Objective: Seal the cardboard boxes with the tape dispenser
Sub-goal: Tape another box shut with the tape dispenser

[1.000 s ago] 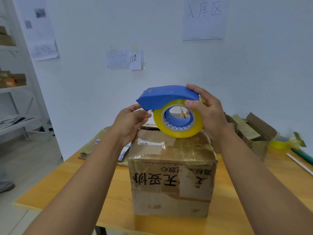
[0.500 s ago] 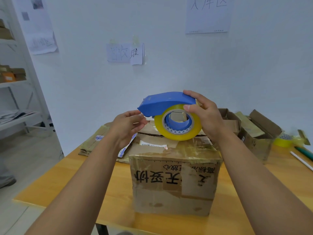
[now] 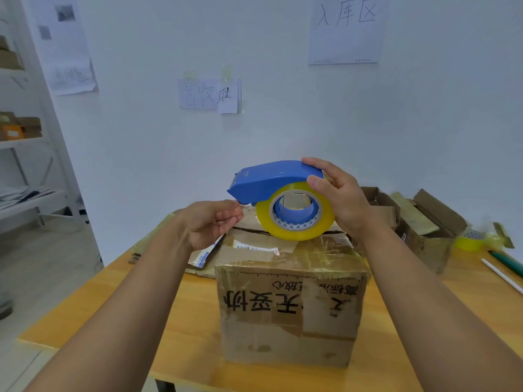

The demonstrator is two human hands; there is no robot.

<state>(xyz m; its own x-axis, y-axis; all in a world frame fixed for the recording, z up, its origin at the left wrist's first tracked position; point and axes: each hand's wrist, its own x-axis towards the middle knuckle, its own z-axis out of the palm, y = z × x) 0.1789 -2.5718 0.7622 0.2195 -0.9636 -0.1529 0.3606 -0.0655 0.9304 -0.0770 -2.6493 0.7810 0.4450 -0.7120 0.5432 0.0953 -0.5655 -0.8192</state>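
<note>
Above the box top, right hand (image 3: 342,199) grips the tape dispenser (image 3: 271,182): fingers curled over the rear of the blue cover, thumb pressed on the near side just above the tape roll (image 3: 295,212). Dispenser is held clear of the table, nose pointing away from that hand toward the left one. The yellow roll hangs below the right thumb; its lower edge overlaps the far part of the box top, can't tell if it touches. Left hand (image 3: 210,223) sits just under the dispenser's nose, palm turned up and inward, fingers loosely curled, thumb and fingertips close together right at the nose. Whether it pinches a tape end there: can't tell, no tape strip is visible. Cardboard box (image 3: 291,304) stands directly below and nearer than both hands, between the forearms, on the wooden table (image 3: 119,301); flaps down, old clear tape wrinkled across its top, printed characters upside down on the near face. An open box (image 3: 424,230) is beyond the right wrist, to that hand's outer side. A second yellow roll (image 3: 471,240) lies further out on the same side. Flattened cardboard (image 3: 206,258) lies under and beyond the left hand.
</note>
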